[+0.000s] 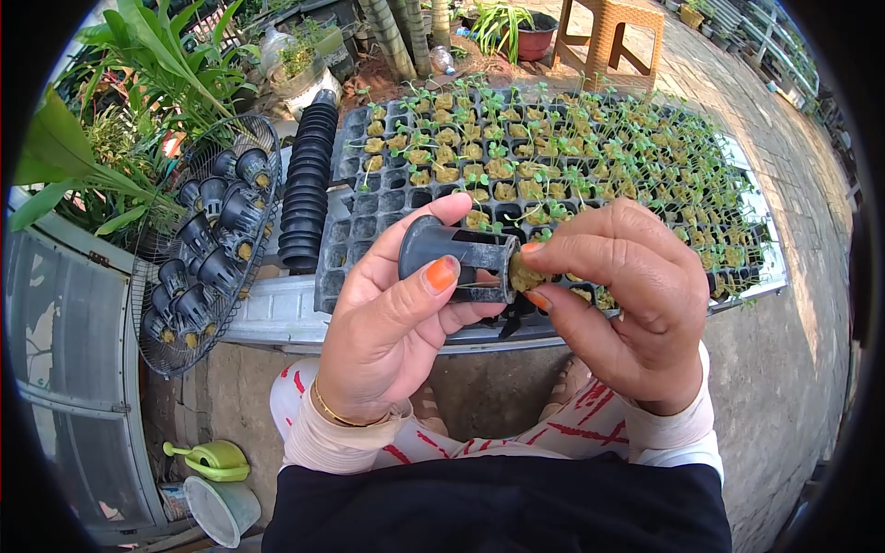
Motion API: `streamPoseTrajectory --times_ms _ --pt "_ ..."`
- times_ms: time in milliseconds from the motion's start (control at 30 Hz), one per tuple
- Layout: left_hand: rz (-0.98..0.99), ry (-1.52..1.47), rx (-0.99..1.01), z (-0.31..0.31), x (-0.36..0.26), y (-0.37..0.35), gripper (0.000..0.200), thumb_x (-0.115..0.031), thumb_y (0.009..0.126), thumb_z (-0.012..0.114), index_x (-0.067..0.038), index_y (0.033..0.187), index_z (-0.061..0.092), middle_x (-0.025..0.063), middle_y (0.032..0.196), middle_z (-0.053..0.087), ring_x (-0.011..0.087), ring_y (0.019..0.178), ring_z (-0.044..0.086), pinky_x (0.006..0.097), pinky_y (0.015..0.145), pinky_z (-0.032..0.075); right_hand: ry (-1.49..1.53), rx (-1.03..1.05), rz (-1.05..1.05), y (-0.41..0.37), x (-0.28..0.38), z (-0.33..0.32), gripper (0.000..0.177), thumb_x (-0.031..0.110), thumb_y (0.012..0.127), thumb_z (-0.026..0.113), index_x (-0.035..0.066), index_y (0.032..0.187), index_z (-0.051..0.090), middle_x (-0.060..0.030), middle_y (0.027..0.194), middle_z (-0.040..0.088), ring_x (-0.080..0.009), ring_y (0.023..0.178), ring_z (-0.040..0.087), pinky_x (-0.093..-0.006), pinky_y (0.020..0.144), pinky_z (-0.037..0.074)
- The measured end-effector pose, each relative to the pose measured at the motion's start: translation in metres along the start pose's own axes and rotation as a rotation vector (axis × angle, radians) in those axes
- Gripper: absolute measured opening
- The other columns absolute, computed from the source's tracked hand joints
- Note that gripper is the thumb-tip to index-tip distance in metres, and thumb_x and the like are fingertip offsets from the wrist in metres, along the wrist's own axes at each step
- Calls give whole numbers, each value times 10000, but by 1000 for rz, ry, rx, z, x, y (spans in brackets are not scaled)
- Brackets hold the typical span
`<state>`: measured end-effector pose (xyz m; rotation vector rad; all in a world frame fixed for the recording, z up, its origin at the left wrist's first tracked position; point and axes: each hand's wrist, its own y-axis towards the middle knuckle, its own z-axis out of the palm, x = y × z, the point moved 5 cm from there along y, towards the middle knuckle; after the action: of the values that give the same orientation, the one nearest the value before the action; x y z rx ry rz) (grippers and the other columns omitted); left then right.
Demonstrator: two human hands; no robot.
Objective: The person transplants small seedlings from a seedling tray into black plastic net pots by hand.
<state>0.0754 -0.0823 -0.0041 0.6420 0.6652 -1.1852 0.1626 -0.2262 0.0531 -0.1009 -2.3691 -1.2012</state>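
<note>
My left hand [392,318] is wrapped round a black slotted net pot [456,263], which lies on its side with its wide rim to the left. At the pot's narrow end, my right hand [618,290] pinches a yellowish-brown plug [525,275] between thumb and index finger. The plug touches the pot's bottom; how far it sits inside is hidden by the fingers. Behind both hands lies a black seedling tray [369,203] with many small sprouts in brownish plugs.
To the left, a wire basket [147,276] holds several filled net pots beside a long stack of black pots [309,184]. A silvery table [277,309] bears the trays. Farther off are a brown stool [613,18], a green watering can [217,459] and a bucket [221,511].
</note>
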Motion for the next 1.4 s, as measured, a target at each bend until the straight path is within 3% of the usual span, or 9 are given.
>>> streamPoseTrajectory --times_ms 267,600,767,1100,1167,1267,1400 --pt "27 38 -11 3 -3 0 585 -104 909 553 108 1380 277 232 1172 570 315 1039 631 416 859 576 44 -70 35 -3 -3 7 259 -62 640 678 12 888 672 -94 794 653 -219 683 607 -305 616 458" --pt "54 48 -22 3 -4 0 592 -77 888 585 101 1374 297 208 1163 570 312 1021 638 429 842 579 80 -7 5 -4 -5 9 207 -39 653 683 11 853 669 -100 801 665 -226 717 627 -316 622 468" --pt "186 242 -33 3 -12 -3 707 -76 808 701 73 1386 323 128 1140 545 230 1017 623 358 843 561 241 4 125 -1 -7 7 176 -40 651 675 4 820 658 -114 761 656 -246 672 638 -313 600 484" --pt "197 336 -45 4 -9 -4 748 -90 761 758 48 1384 367 106 1121 528 193 1013 606 304 824 551 282 -99 209 -9 -12 12 138 -66 641 655 10 750 619 -105 727 641 -239 662 635 -311 599 488" --pt "219 409 -39 5 -13 -5 756 -76 749 762 45 1385 370 105 1131 526 195 1026 602 295 852 534 210 28 221 -8 -8 11 165 -49 664 656 6 820 650 -103 854 649 -146 768 616 -249 640 473" --pt "354 649 -57 8 -22 -7 748 34 733 745 37 1387 381 79 1123 516 141 1013 565 265 905 448 122 200 335 -5 -7 4 293 -37 640 687 18 925 652 -95 940 658 -140 824 615 -255 690 469" --pt "552 919 -48 12 -27 -10 797 31 687 775 42 1384 389 96 1106 536 151 965 576 262 874 462 9 106 236 0 0 0 448 -22 606 710 28 1045 636 -99 1036 656 -162 848 605 -272 702 462"
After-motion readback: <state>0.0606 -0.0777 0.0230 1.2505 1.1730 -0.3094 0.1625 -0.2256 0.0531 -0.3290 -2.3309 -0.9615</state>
